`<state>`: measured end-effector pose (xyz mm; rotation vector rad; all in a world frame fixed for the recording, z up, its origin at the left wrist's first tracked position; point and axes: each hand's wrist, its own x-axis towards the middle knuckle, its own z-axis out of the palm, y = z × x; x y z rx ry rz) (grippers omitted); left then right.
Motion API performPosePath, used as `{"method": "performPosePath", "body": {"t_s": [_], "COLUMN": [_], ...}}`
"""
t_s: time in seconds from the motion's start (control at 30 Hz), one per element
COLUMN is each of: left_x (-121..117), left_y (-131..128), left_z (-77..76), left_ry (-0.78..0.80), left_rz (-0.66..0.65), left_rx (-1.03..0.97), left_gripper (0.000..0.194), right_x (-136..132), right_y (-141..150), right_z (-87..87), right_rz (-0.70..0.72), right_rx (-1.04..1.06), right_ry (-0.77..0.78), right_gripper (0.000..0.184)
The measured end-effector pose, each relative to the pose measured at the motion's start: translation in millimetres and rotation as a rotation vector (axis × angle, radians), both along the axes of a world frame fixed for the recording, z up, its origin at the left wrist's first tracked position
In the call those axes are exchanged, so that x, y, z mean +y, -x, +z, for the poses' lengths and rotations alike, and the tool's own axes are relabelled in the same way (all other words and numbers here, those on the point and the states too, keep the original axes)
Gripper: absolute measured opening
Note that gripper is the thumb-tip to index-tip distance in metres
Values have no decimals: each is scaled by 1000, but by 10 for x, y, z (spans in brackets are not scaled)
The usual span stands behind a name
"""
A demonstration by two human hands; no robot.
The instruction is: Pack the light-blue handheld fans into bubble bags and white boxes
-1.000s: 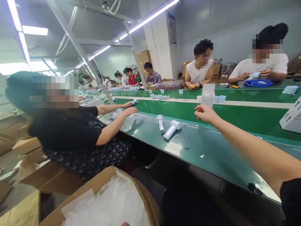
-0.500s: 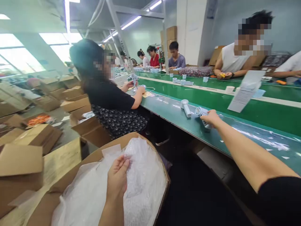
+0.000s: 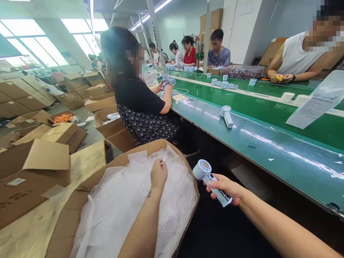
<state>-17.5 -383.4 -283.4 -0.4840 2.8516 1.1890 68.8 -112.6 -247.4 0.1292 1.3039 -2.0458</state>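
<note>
A light-blue handheld fan [image 3: 202,170] with a round head is in my right hand [image 3: 225,188], its fingers wrapped round the handle. It hangs in the air between the carton's right edge and the bench. My left hand [image 3: 159,175] is over the open carton [image 3: 67,222], thumb and fingers pinched on a clear bubble-wrap bag [image 3: 168,156]. More bubble wrap [image 3: 118,204] fills the carton in a loose pile. Another handheld fan [image 3: 227,116] lies on the near bench [image 3: 258,143], apart from both hands.
A co-worker in black [image 3: 137,96] sits ahead on the left, holding a similar fan. Beyond the bench runs a green conveyor [image 3: 258,125] with people along its far side. A printed clear sheet [image 3: 311,104] stands at right. Cardboard boxes [image 3: 34,179] crowd the floor at left.
My right hand has lifted the fan off the bench and brought it back beside the carton. My left hand stays pinched on the bubble wrap, now farther forward. The view has turned slightly left.
</note>
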Motion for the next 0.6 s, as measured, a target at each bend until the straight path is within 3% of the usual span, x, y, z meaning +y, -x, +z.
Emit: {"method": "performPosePath", "body": {"t_s": [0.13,0.23,0.3,0.37,0.47,0.6], "left_x": [414,546,529,468,378,393], "left_y": [201,224,196,148,10,-344], "left_z": [-324,-541,-585,-526,-283,131], "left_ry": [38,-9,-68,-145,-270,-453], "left_rz": [11,-14,-53,-76,-90,-85], "left_rx": [-126,-203,-191,-138,-17,136], "left_gripper": [60,41,24,18,29,34], "right_x": [-159,-170,-141,-114,-121,-207], "right_y": [62,93,95,88,81,76], "right_z": [-96,-80,-46,-3,55,96], "right_rz": [-20,-37,-47,-63,-89,-45], "right_rx": [-5,88,173,208,151,53], "right_ry": [-74,-122,-167,-191,-159,102], "right_gripper": [47,62,73,79,69,56]}}
